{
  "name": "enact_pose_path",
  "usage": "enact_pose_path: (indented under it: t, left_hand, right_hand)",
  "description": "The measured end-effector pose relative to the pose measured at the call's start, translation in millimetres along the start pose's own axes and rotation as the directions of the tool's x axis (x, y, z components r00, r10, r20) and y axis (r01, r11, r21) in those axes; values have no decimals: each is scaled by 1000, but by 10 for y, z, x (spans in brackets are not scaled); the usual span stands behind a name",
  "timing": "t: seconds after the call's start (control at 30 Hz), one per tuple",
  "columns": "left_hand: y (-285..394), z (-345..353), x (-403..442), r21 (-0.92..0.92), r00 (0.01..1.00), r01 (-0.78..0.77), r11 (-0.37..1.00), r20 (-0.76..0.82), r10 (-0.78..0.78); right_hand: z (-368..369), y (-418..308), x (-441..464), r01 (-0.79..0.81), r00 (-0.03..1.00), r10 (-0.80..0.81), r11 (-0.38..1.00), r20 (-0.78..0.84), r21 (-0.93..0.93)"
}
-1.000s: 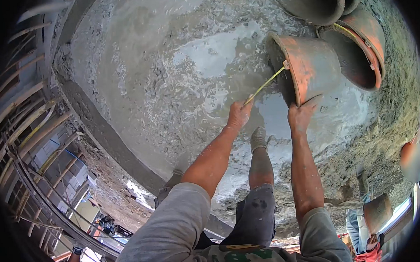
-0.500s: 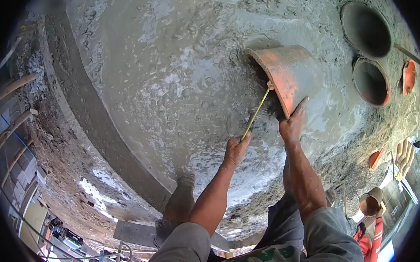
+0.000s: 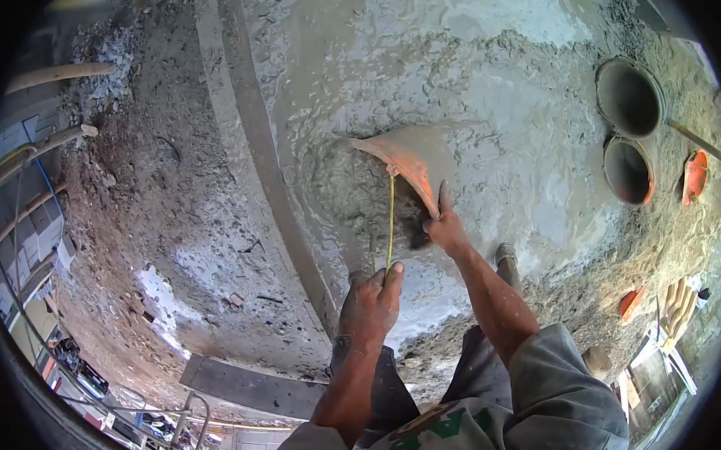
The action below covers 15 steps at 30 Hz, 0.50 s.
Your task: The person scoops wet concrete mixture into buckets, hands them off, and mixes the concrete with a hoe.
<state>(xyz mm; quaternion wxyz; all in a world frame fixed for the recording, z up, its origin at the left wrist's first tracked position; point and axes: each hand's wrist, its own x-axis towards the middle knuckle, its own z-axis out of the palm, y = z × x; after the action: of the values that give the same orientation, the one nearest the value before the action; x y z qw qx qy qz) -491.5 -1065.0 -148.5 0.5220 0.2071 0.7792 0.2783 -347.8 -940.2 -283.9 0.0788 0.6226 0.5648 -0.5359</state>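
An orange bucket (image 3: pixel 412 157), smeared with grey, lies tipped on its side in wet concrete (image 3: pixel 487 179), its mouth toward the lower left. My left hand (image 3: pixel 372 305) is closed round the lower end of a yellow cord (image 3: pixel 391 224), which runs taut up to the bucket's rim. At the rim's near edge, my right hand (image 3: pixel 447 228) grips the bucket, one finger stretched along its outer side. The lower part of the bucket is hidden in the concrete.
Two round buckets (image 3: pixel 630 98) (image 3: pixel 628 171) stand at the right, beside a wooden handle (image 3: pixel 696 140) and an orange piece (image 3: pixel 695 177). A concrete edge (image 3: pixel 260 141) runs down left of the pour, with rough soil (image 3: pixel 176 233) beyond. A board (image 3: pixel 255 386) lies at the lower left.
The bucket has moved left and sits lower in the concrete, nearer the concrete edge. Both hands have moved left with it, still holding cord and rim. The view has shifted.
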Motion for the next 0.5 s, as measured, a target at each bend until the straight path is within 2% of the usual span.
enact_pose_path:
  t: [0.03,0.1,0.13,0.2,0.23,0.3,0.33,0.37,0.4,0.43,0.5]
  left_hand:
    - [308,26,-81,-13,989,147,989,35,-146]
    - [783,209,-32,35,998,-47,998,-32,48]
    - [938,355,-7,64,989,-138,988,-52,141]
    - [968,797,162,-73,994,-82,994,-77,76]
    - [923,995,254,-141,996,-55,989,-77,45]
    - [866,1212,240,-146,999,-26,989,-34,21]
    - [810,1313,177,-158,1000,-7,987,-7,5]
    - [435,1478,168,-50,995,-31,998,-95,26]
    - [454,1428,138,-53,992,-15,998,-126,8]
    - [656,1283,149,-59,984,83,995,-151,-91]
    - [670,1081,245,-62,985,94,994,-137,-101]
  right_hand:
    - [-198,-2,23,-73,992,59,990,114,122]
    - [-609,-31,322,-241,928,117,914,354,328]
    - [-702,-2,442,-301,915,173,895,365,328]
    - [-836,214,783,-413,881,288,855,375,313]
    - [-845,374,913,-345,923,253,878,291,332]
    - [-796,740,932,-240,970,212,900,115,363]
    - [-816,885,787,-260,965,223,867,136,426]
    - [-859,916,617,-262,965,220,834,143,486]
    - [-986,895,555,-246,969,204,802,138,545]
    - [-1063,1007,586,-254,966,193,818,169,516]
    - [-1049,1269,674,-269,954,171,849,246,455]
